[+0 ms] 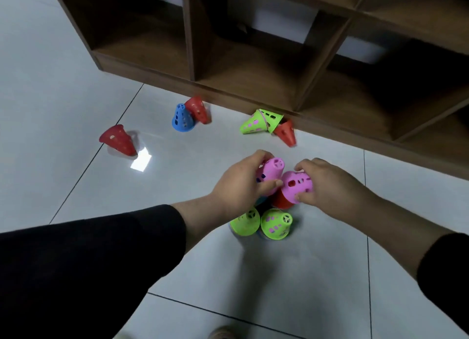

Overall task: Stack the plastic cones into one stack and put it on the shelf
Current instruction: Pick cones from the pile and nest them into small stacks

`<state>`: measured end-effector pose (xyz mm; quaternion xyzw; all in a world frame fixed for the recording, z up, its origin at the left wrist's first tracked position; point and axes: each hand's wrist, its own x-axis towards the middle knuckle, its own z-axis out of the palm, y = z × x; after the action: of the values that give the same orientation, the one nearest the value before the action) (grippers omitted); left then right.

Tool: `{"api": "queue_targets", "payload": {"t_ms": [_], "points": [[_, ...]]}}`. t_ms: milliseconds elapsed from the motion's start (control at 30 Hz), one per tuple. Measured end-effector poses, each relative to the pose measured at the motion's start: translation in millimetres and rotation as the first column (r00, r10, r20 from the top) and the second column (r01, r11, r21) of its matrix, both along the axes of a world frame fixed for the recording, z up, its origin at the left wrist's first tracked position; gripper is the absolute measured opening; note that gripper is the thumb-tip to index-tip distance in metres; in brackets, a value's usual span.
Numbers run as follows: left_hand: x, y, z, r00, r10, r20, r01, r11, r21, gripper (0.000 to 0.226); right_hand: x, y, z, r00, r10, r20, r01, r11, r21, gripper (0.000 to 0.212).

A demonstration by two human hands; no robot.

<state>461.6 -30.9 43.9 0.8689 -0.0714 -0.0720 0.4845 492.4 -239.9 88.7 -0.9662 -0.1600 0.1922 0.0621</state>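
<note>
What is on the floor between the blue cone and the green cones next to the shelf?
Nothing: the head view shows only bare tile between the blue cone and the green cones by the shelf.

No readable text anywhere.

The plastic cones (271,223) carry only cut-out holes, no letters or numbers; the wooden shelf (243,67) and the tiled floor (76,72) bear no labels, brands or signs that can be made out.
</note>
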Motion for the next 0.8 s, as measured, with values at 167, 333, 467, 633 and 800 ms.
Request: {"api": "queue_targets", "payload": {"t_ms": [167,333,467,633,800], "points": [[10,6,-18,0.990,-0.059,-0.132,0.078,0.987,0.141,0.062,7,2,-21,0.998,-0.052,-0.035,0.053,0.999,0.007,0.068],[9,76,-41,0.900,0.428,-0.079,-0.416,0.900,0.130,0.047,28,48,-15,0.996,-0.065,0.068,0.047,0.968,0.245,0.036],[17,175,-66,0.692,0.720,0.043,-0.710,0.669,0.220,0.056,62,123,-32,0.997,0.052,0.058,-0.067,0.954,0.292,0.042],[35,268,-79,0.673,0.736,0.070,-0.647,0.541,0.538,0.076,104,220,-69,0.988,0.147,0.048,-0.154,0.959,0.236,0.063],[57,292,-96,0.587,0.781,-0.211,-0.631,0.605,0.484,0.073,138,283,-96,0.969,0.248,-0.017,-0.248,0.969,0.017,0.063]]}}
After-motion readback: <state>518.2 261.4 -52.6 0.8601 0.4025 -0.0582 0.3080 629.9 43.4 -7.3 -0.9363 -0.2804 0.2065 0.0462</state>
